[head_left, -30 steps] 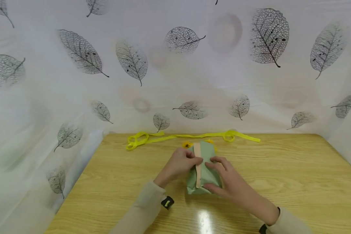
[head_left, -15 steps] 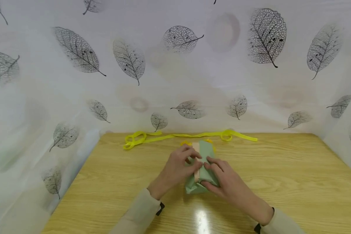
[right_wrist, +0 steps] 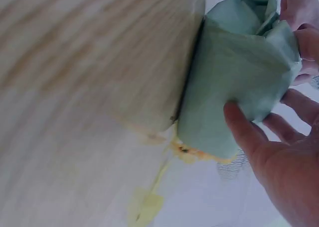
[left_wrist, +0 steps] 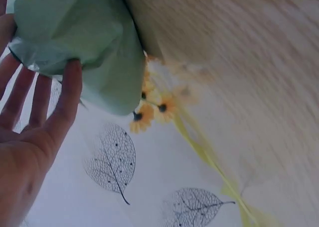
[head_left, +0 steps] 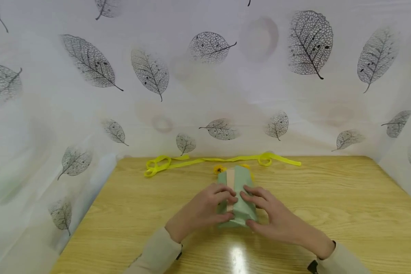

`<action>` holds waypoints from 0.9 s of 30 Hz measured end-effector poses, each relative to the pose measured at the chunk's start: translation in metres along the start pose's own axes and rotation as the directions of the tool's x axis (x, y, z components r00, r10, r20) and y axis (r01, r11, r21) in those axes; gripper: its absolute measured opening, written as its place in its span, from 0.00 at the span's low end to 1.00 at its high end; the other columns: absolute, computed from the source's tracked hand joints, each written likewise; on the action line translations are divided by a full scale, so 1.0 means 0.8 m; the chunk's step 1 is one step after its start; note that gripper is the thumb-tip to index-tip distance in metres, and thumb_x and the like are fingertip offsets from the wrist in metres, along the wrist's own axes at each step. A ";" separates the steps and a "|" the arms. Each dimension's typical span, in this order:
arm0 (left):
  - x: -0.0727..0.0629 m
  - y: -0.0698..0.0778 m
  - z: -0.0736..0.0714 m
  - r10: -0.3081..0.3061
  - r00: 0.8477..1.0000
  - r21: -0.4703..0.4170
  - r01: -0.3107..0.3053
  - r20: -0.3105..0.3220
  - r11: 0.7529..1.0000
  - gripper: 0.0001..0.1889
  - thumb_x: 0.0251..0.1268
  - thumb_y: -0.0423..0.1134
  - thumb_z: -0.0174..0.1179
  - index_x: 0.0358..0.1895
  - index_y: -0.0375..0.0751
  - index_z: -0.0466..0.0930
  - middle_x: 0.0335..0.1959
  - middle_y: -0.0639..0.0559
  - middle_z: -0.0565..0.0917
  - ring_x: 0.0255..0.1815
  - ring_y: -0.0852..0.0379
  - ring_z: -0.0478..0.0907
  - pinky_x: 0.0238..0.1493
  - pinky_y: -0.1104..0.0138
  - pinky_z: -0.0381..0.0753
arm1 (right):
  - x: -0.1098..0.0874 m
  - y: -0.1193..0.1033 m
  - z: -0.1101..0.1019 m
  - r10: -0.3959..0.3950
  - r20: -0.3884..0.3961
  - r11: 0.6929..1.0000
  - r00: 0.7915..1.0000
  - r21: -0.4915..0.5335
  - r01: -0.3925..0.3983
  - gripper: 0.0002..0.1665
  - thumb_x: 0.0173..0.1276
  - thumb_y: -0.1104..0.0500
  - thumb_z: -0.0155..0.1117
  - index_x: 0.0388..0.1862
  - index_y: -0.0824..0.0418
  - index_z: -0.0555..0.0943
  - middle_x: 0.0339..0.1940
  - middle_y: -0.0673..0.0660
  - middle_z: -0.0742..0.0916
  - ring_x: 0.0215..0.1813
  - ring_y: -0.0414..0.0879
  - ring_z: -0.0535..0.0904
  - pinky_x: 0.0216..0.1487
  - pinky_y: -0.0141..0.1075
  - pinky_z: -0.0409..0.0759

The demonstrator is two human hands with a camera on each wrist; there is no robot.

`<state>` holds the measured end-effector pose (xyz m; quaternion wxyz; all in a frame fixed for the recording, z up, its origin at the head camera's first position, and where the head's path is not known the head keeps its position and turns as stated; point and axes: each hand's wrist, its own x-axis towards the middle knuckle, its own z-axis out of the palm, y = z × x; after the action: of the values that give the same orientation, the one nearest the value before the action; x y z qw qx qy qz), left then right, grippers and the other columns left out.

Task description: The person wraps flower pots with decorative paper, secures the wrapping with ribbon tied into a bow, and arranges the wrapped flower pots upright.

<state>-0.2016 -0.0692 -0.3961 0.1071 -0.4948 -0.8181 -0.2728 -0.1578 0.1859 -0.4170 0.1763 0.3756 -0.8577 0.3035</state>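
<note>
A package wrapped in pale green paper [head_left: 244,194] lies on the table between both hands, a beige strip [head_left: 230,178] running lengthwise along its top. My left hand [head_left: 202,207] rests on the package's left side, with bent fingertips touching the strip and the thumb near its front end. At the right side, my right hand [head_left: 277,217] touches the top with spread fingertips; its thumb lies against the near right corner. In the right wrist view that thumb presses lightly on the green paper [right_wrist: 219,82]. Folds of paper show at the near end.
Orange-yellow flowers [head_left: 220,169] peek out behind the package. A yellow ribbon [head_left: 191,161] with loops lies along the back of the wooden table [head_left: 328,198]. Behind hangs a white curtain [head_left: 198,91] printed with leaves.
My left hand has loosened its pinch at the strip and spread, its thumb moving toward the near end. My right hand has eased slightly to the right, thumb shifting off the top.
</note>
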 end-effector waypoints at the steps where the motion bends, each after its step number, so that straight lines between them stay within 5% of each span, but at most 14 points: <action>1: 0.001 0.001 0.001 0.008 1.000 0.026 -0.008 -0.006 1.000 0.12 0.61 0.40 0.75 0.45 0.46 0.84 0.52 0.53 0.84 0.56 0.56 0.80 0.60 0.69 0.81 | 0.000 0.001 0.000 -0.010 0.000 1.000 1.000 -0.003 0.010 0.41 0.60 0.61 0.79 0.72 0.60 0.75 0.72 0.62 0.76 0.67 0.59 0.77 0.54 0.40 0.86; 13: 0.001 0.008 0.010 0.016 1.000 0.139 -0.012 -0.022 0.990 0.13 0.63 0.39 0.73 0.48 0.46 0.83 0.43 0.58 0.81 0.42 0.61 0.74 0.47 0.75 0.78 | 0.004 0.006 0.009 -0.125 -0.123 0.989 0.985 -0.097 0.113 0.28 0.72 0.45 0.66 0.63 0.60 0.81 0.54 0.56 0.82 0.55 0.55 0.82 0.43 0.34 0.86; 17: 0.000 0.007 0.009 -0.001 1.000 0.111 0.003 -0.016 0.994 0.12 0.63 0.38 0.73 0.46 0.46 0.83 0.45 0.57 0.82 0.46 0.60 0.77 0.50 0.74 0.80 | 0.005 0.005 0.010 -0.102 -0.120 0.993 0.987 -0.072 0.094 0.29 0.62 0.55 0.79 0.61 0.60 0.82 0.52 0.56 0.82 0.53 0.55 0.83 0.41 0.33 0.86; 20: 0.001 0.006 0.006 -0.054 0.999 -0.021 0.054 0.005 0.998 0.10 0.63 0.37 0.72 0.45 0.44 0.84 0.48 0.53 0.83 0.50 0.58 0.80 0.50 0.75 0.82 | 0.006 0.002 0.008 -0.024 -0.079 0.999 0.997 0.020 0.026 0.34 0.54 0.65 0.82 0.61 0.59 0.81 0.56 0.58 0.80 0.52 0.55 0.83 0.38 0.31 0.87; 23: 0.001 0.007 0.002 -0.191 0.981 -0.244 0.196 0.043 0.950 0.08 0.64 0.38 0.71 0.45 0.44 0.87 0.50 0.53 0.82 0.52 0.58 0.81 0.45 0.75 0.84 | 0.007 -0.002 0.004 0.079 -0.010 0.987 0.997 0.143 -0.076 0.34 0.56 0.65 0.81 0.63 0.59 0.81 0.61 0.60 0.77 0.53 0.54 0.82 0.39 0.31 0.87; 27: 0.001 0.014 0.002 -0.426 0.904 -0.412 0.406 0.048 0.816 0.11 0.69 0.51 0.67 0.40 0.49 0.89 0.47 0.57 0.82 0.50 0.60 0.80 0.45 0.71 0.85 | 0.008 -0.004 0.000 0.117 0.019 0.977 0.993 0.179 -0.118 0.32 0.59 0.63 0.79 0.63 0.59 0.81 0.63 0.61 0.76 0.55 0.54 0.82 0.40 0.31 0.88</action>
<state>-0.1919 -0.0630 -0.3933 -0.0428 -0.3090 -0.8273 -0.4672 -0.1596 0.1802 -0.4122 0.1199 0.3399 -0.8483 0.3880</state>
